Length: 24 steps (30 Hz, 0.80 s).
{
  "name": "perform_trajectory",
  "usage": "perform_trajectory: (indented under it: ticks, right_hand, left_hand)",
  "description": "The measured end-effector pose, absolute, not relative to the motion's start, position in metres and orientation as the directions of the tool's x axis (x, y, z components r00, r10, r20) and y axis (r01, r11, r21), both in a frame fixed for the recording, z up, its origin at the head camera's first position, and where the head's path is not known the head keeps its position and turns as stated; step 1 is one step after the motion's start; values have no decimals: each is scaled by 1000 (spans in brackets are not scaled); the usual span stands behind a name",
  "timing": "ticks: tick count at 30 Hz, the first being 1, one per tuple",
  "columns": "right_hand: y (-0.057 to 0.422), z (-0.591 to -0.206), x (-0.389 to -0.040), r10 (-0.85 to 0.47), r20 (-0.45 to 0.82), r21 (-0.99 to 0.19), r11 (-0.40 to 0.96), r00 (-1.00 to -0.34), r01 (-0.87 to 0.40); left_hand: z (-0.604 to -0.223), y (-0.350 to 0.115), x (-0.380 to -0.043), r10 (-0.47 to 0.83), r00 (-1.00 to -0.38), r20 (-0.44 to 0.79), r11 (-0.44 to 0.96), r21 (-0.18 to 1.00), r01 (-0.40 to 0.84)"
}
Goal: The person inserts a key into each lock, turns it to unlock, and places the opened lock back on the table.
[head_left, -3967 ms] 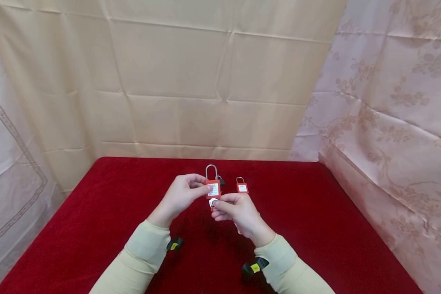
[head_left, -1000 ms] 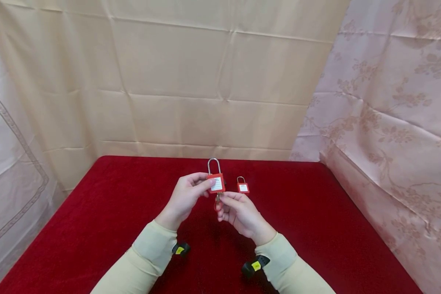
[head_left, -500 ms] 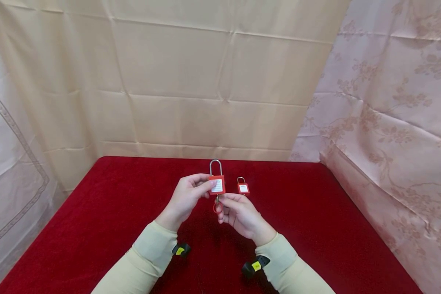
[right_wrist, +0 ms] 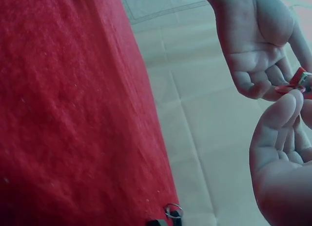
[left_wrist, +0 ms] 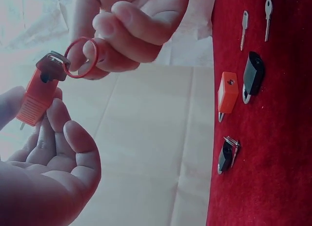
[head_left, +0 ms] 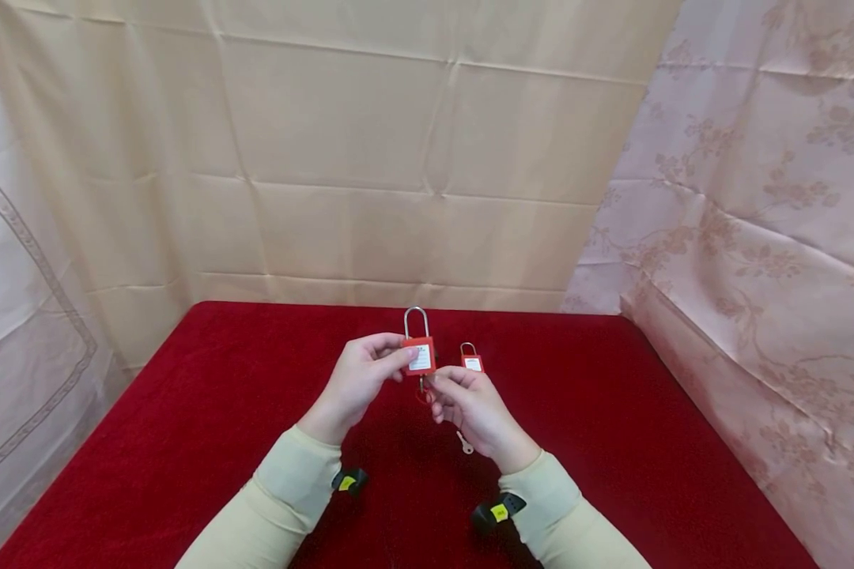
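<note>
My left hand holds a red padlock upright between thumb and fingers, its white label towards me and its long steel shackle on top. A key sticks out of the padlock's underside, with a red ring through its head. My right hand is just below the padlock, thumb and forefinger pinching at the key's edge beside the ring. How firm that pinch is stays partly hidden. In the right wrist view, the right thumb comes up against the red ring.
On the red-covered table, a smaller red padlock lies behind my right hand. A loose key shows below that hand. The left wrist view adds a large black padlock, a small black one with keys, and another loose key.
Four seconds ago the key's head showed broad and pale; now it appears narrow, turned edge-on. My hands and padlock have risen slightly. Lately my right hand shifted a little right, uncovering the loose key.
</note>
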State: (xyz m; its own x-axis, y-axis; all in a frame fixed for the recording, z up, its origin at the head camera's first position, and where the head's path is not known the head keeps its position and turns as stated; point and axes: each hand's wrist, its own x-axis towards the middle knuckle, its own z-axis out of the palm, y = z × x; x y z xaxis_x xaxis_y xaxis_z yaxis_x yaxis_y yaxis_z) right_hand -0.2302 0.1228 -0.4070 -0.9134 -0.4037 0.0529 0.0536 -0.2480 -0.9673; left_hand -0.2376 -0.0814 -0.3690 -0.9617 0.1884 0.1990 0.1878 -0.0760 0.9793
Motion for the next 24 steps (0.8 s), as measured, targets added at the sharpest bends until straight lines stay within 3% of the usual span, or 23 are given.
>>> perform_trajectory:
  ticks: [12,24]
  right_hand:
    - [148,-384,-235,-269,188,-958,-260,-945,-117]
    - [172,-369,-238,-156,256,-910,-373,-954,-183]
  left_hand:
    - [-363,-93,-238,163,-973,162,-19,987,161]
    - [-362,-95,-238,168,-970,174,-33,985,171]
